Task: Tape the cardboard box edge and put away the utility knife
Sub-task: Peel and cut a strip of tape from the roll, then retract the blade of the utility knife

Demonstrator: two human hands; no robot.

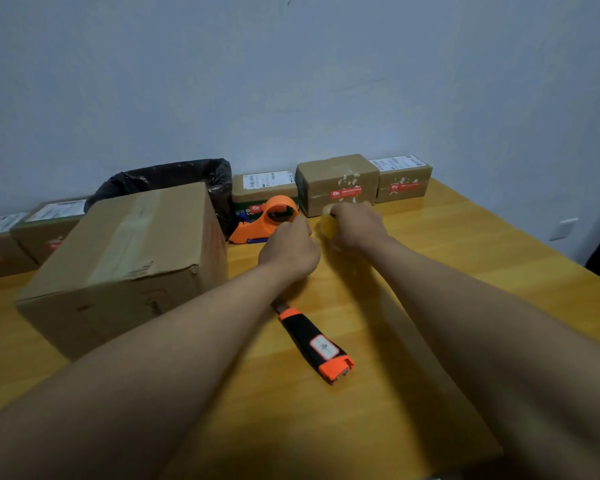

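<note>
A large cardboard box (125, 268) stands on the wooden table (465, 258) at the left, with a strip of tape along its top. A black and orange utility knife (314, 341) lies flat on the table under my left forearm, untouched. My right hand (357, 226) is closed around a roll of yellowish clear tape (328, 225). Just left of the roll, my left hand (290, 249) has its fingers pinched together, apparently on the tape's end. The tape itself is too clear to make out.
An orange tape dispenser (267, 220) sits behind my left hand. A bin with a black bag (174, 183) stands behind the big box. Several small labelled parcels (338, 183) line the wall at the back. The table's right edge runs diagonally.
</note>
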